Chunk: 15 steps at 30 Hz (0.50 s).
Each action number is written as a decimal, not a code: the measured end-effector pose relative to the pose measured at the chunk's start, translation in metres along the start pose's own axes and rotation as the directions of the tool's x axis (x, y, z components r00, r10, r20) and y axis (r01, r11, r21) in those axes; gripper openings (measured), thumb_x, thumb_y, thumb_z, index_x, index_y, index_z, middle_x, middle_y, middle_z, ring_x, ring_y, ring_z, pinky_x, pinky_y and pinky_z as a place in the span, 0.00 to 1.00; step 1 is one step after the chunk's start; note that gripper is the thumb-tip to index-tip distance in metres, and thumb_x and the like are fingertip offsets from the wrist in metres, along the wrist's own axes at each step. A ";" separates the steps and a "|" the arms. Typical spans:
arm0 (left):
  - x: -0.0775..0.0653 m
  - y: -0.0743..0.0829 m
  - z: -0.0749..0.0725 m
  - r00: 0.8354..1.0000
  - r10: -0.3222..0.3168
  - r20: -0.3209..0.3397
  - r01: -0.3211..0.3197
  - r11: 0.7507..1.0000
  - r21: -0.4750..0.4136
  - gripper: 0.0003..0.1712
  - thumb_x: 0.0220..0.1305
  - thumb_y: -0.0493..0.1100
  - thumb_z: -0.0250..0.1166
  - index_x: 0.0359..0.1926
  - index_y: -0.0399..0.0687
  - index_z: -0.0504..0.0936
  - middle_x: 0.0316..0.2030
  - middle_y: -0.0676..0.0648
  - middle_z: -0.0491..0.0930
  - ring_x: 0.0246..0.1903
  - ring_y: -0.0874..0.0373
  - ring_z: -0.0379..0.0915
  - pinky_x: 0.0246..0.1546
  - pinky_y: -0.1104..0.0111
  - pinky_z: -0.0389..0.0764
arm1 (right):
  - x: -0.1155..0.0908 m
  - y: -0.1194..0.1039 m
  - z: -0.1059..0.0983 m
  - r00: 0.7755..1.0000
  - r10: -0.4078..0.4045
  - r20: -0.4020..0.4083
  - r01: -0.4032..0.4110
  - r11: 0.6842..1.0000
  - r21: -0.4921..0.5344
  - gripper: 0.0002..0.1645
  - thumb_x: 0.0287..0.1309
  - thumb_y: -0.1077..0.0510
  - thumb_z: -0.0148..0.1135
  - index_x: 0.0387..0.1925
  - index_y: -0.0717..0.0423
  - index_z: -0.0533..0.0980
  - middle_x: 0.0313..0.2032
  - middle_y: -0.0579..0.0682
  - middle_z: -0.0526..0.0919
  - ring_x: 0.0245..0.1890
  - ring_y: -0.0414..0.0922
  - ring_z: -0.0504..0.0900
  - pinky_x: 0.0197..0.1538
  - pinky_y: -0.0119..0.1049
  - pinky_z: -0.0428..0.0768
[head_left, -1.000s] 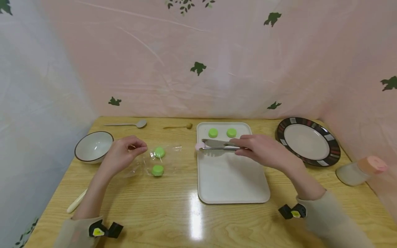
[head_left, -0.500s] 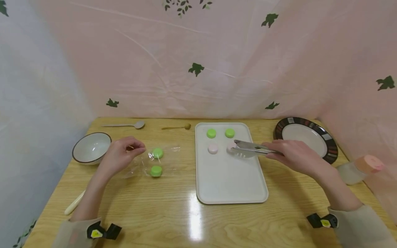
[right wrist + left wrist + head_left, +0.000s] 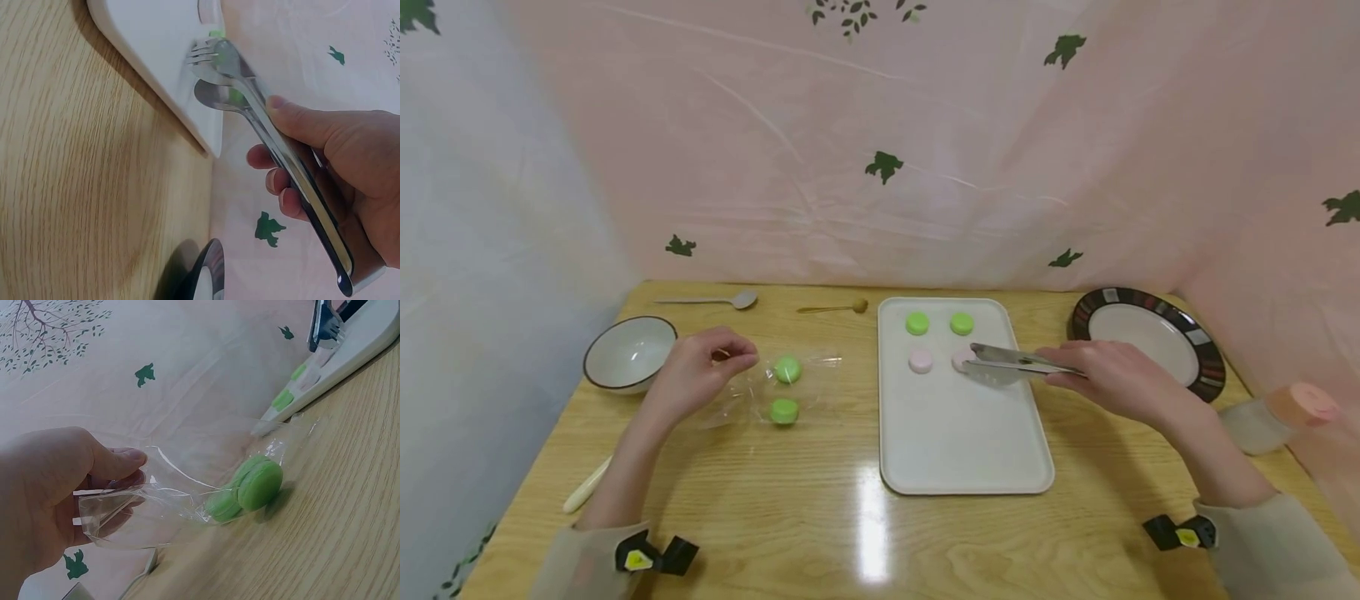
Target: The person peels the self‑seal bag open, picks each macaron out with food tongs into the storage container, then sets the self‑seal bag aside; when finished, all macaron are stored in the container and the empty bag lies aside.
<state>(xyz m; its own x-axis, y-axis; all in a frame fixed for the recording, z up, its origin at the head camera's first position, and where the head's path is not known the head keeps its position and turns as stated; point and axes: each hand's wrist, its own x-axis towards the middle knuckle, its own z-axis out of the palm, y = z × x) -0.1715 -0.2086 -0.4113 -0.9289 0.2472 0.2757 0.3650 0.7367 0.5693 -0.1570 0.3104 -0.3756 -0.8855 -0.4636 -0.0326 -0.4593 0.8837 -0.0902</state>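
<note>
Head view: I see green macarons (image 3: 785, 412) left of the tray (image 3: 962, 437), nearer left hand (image 3: 703, 373) pinching their bag (image 3: 175, 509); right hand (image 3: 1112, 377) grips tongs (image 3: 1015, 358) across tray's right edge.

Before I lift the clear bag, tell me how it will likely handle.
The clear bag is probably floppy: its film creases near the left hand. It may sag at the far end, where two green macarons lie inside.
</note>
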 end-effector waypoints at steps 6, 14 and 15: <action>0.000 0.000 0.000 1.000 -0.014 0.011 0.014 1.000 -0.005 0.02 0.61 0.44 0.65 0.33 0.54 0.83 0.31 0.54 0.83 0.32 0.62 0.77 0.34 0.72 0.78 | 0.000 0.001 0.000 1.000 0.001 0.014 -0.001 1.000 0.004 0.19 0.59 0.49 0.62 0.52 0.46 0.79 0.39 0.44 0.86 0.32 0.37 0.79 0.34 0.39 0.78; 0.000 0.001 0.000 1.000 -0.015 0.015 0.015 1.000 -0.010 0.02 0.61 0.44 0.65 0.33 0.54 0.83 0.31 0.54 0.83 0.32 0.61 0.77 0.35 0.72 0.78 | -0.001 0.002 0.000 1.000 0.005 0.013 -0.005 1.000 0.002 0.19 0.59 0.50 0.62 0.52 0.46 0.79 0.40 0.45 0.86 0.32 0.37 0.80 0.34 0.39 0.79; 0.000 0.001 0.000 1.000 -0.014 0.016 0.015 1.000 -0.010 0.02 0.61 0.44 0.65 0.33 0.54 0.83 0.31 0.54 0.83 0.32 0.61 0.77 0.35 0.72 0.78 | -0.001 0.002 0.000 1.000 0.003 0.012 -0.003 1.000 0.002 0.19 0.59 0.50 0.62 0.52 0.46 0.79 0.40 0.45 0.86 0.32 0.37 0.80 0.34 0.39 0.78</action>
<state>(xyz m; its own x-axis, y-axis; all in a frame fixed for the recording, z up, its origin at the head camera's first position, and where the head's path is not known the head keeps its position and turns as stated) -0.1718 -0.2077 -0.4112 -0.9350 0.2468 0.2548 0.3520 0.7337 0.5812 -0.1568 0.3128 -0.3756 -0.8860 -0.4615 -0.0448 -0.4563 0.8850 -0.0925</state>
